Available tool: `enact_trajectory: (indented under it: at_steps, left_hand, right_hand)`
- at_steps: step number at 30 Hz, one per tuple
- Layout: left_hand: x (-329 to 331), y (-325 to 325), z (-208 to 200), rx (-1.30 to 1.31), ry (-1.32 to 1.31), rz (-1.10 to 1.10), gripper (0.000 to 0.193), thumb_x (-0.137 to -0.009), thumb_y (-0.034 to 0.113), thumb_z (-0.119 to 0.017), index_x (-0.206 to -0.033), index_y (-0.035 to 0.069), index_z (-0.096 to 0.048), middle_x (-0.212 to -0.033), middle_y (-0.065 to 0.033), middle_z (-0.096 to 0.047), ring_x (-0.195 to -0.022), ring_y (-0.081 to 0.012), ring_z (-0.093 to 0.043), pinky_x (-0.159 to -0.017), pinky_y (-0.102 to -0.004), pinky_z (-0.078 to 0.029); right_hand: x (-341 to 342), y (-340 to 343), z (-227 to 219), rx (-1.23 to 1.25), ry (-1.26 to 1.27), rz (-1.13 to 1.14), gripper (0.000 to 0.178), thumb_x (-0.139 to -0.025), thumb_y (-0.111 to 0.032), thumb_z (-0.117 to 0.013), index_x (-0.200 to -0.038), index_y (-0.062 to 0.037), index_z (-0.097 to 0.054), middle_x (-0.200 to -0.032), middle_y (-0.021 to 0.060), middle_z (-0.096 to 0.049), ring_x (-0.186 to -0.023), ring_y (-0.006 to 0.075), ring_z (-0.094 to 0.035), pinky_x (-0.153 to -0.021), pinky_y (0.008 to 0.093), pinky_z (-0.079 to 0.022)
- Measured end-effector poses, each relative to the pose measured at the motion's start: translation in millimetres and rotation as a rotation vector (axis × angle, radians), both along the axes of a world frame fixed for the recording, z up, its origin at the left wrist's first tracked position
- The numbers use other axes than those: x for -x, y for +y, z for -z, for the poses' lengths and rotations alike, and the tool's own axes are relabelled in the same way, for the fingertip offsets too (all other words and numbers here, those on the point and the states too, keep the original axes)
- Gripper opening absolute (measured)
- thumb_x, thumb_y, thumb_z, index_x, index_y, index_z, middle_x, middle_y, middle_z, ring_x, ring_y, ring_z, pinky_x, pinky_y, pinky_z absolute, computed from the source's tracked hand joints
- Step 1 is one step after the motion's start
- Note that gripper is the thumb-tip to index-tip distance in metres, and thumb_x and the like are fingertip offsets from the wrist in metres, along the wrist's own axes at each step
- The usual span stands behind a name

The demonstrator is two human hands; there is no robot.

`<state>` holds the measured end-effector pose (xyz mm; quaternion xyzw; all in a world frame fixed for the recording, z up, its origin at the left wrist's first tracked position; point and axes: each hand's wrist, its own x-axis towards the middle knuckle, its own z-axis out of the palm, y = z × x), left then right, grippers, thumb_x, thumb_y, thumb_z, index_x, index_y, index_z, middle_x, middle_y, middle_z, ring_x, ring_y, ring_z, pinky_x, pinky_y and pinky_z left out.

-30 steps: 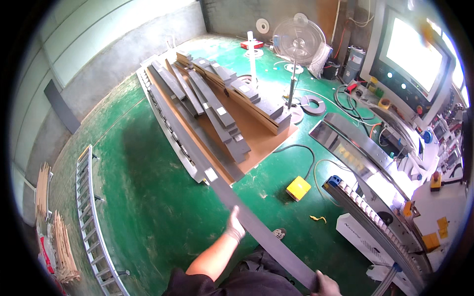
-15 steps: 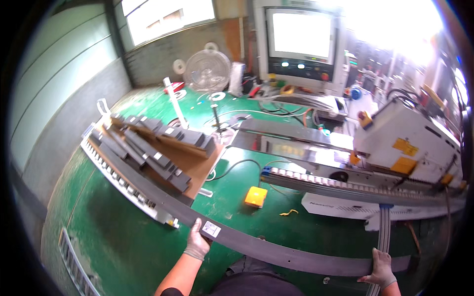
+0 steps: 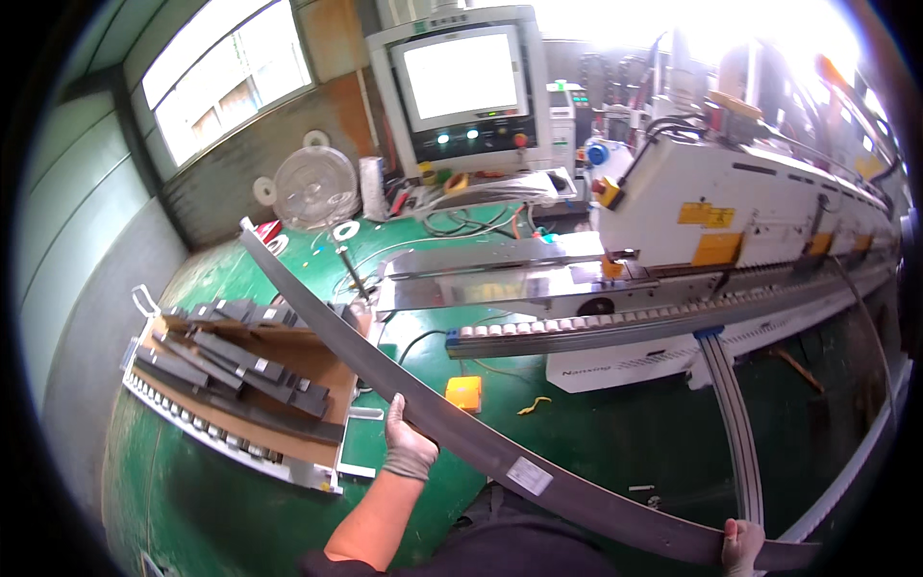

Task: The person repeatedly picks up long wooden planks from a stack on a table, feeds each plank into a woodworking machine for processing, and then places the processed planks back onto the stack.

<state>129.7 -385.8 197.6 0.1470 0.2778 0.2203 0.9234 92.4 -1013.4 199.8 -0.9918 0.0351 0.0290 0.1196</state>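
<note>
A long dark grey panel strip with a white label stretches diagonally from the upper left down to the lower right in front of me. My left hand, in a light glove, grips its near edge left of the label, thumb on the upper face and fingers hidden beneath. Close to the strip's right end, my right hand is closed round it, also gloved. The strip's far end rises past the roller stand, where more grey strips lie on a brown board.
To the right stands a white machine with a roller rail along its front and a support arm reaching toward me. A yellow foot pedal box sits on the green floor. Behind are a control screen and a fan.
The strip has come off the stack, its far end swung up and away while its right end dropped lower. My left hand now holds it farther from the label. The view has turned right.
</note>
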Motion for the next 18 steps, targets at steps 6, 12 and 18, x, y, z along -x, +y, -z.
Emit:
enact_trajectory:
  at_steps: [6, 12, 18]
  left_hand:
    - [-64.0, -19.4, 83.1, -0.012, 0.128, 0.235, 0.043, -0.101, 0.042, -0.048, -0.121, 0.005, -0.055, -0.117, -0.0125, -0.063, -0.109, -0.0330, -0.060, -0.099, -0.0573, -0.046]
    - [-71.5, -72.6, 108.8, -0.029, 0.090, 0.572, 0.038, -0.102, 0.036, -0.050, -0.125, 0.005, -0.054, -0.120, -0.0107, -0.061, -0.112, -0.0305, -0.057, -0.106, -0.0507, -0.041]
    - [-52.0, -116.4, 103.2, -0.647, -0.103, 1.117, 0.039, -0.103, 0.033, -0.048, -0.126, 0.002, -0.051, -0.125, -0.0128, -0.059, -0.117, -0.0261, -0.056, -0.106, -0.0418, -0.043]
  right_hand:
    - [117.6, -45.6, 35.5, 0.181, 0.128, 0.261, 0.059, -0.095, -0.057, -0.038, -0.090, -0.0071, -0.069, -0.086, 0.0205, -0.067, -0.088, 0.0418, -0.063, -0.074, 0.0505, -0.050]
    - [230.6, -59.6, 80.6, 0.215, -0.088, 0.496, 0.080, -0.095, -0.065, -0.033, -0.052, -0.0007, -0.050, -0.058, 0.0253, -0.050, -0.059, 0.0460, -0.053, -0.055, 0.0547, -0.032]
    - [215.1, 50.5, 37.4, 0.234, 0.397, 0.494, 0.051, -0.095, -0.050, -0.040, -0.081, -0.0165, -0.076, -0.081, 0.0136, -0.072, -0.079, 0.0353, -0.069, -0.071, 0.0493, -0.052]
